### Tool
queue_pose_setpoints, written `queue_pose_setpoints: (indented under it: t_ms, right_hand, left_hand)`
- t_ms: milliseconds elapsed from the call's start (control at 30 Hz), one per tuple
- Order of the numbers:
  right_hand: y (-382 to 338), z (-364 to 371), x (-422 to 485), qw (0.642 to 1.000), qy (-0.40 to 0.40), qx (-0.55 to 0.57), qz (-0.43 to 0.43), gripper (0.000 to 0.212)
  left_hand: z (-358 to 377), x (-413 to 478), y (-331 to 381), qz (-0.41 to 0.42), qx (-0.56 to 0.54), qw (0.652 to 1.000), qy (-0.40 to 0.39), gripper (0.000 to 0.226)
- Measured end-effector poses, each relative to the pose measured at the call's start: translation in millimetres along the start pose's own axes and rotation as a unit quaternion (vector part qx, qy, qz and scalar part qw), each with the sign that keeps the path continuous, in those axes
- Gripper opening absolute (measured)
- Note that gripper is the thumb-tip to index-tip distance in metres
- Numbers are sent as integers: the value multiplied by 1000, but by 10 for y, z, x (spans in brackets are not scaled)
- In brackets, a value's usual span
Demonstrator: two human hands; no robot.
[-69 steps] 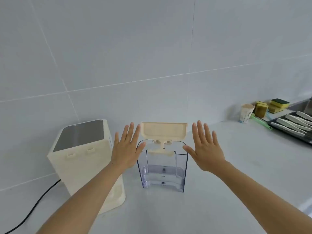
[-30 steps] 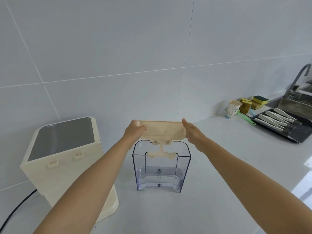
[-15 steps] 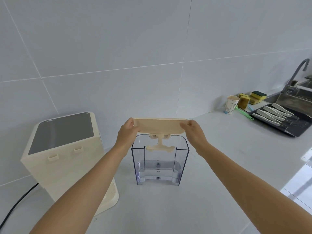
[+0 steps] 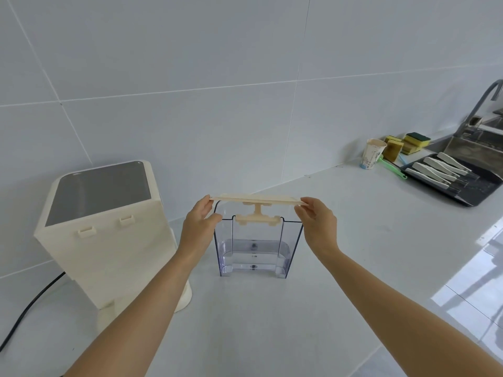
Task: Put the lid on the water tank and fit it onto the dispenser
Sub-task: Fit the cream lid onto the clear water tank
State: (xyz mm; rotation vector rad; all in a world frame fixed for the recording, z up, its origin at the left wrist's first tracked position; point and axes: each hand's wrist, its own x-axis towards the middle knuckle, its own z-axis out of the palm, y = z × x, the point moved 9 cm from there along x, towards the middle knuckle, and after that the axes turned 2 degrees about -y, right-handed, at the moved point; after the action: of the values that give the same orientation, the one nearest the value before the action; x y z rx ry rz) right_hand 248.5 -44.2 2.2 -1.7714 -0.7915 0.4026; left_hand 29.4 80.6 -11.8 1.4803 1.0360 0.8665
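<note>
**tanknoob:** ok so where's everything right now?

**drip_fixer:** Start at the fingers (image 4: 209, 200). The left hand (image 4: 200, 227) is pinched on the left short end of the flat cream plastic lid (image 4: 255, 199), and the right hand (image 4: 317, 224) is clamped on the right short end the same way. Each hand has one end, so neither is really nearer.

**tanknoob:** and the lid vs the tank?

**drip_fixer:** The lid's long axis runs left to right and it looks about level, held just above the open top of the clear rectangular plastic water tank (image 4: 257, 248). The cream T-shaped fitting (image 4: 257, 217) under the lid already hangs down to about rim level. The lid isn't seated yet; there's a gap at the front edge. I'd say the next move is straight down, keeping the lid's ends square with the tank walls.

**tanknoob:** dispenser?

**drip_fixer:** The boxy cream dispenser with a grey top panel (image 4: 106, 227) stands on the white tabletop (image 4: 353, 240) just to the left of the tank, beside the left forearm. The tank stands upright on the tabletop, not docked on it.
</note>
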Motion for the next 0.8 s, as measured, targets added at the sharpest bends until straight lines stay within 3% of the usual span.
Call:
queue_pose_setpoints:
  t_ms: [133, 300, 367, 633, 800]
  right_hand:
    - [67, 19, -55, 999, -8, -32, -11, 33]
    - [111, 90, -168, 994, -27, -98, -32, 37]
    - [121, 107, -197, 992, -30, -116, -38, 38]
    - [113, 162, -268, 987, -60, -136, -58, 37]
    - [125, 189, -277, 983, -72, -151, -77, 37]
  left_hand:
    - [22, -95, -72, -7, -10, 1000, -6, 52]
    - [73, -153, -177, -16, 1, 999, -29, 23]
    - [66, -160, -213, -18, -3, 1000, -25, 34]
    - [101, -211, -260, -16, 14, 999, -48, 23]
    - [166, -206, -365, -37, 23, 995, -85, 40]
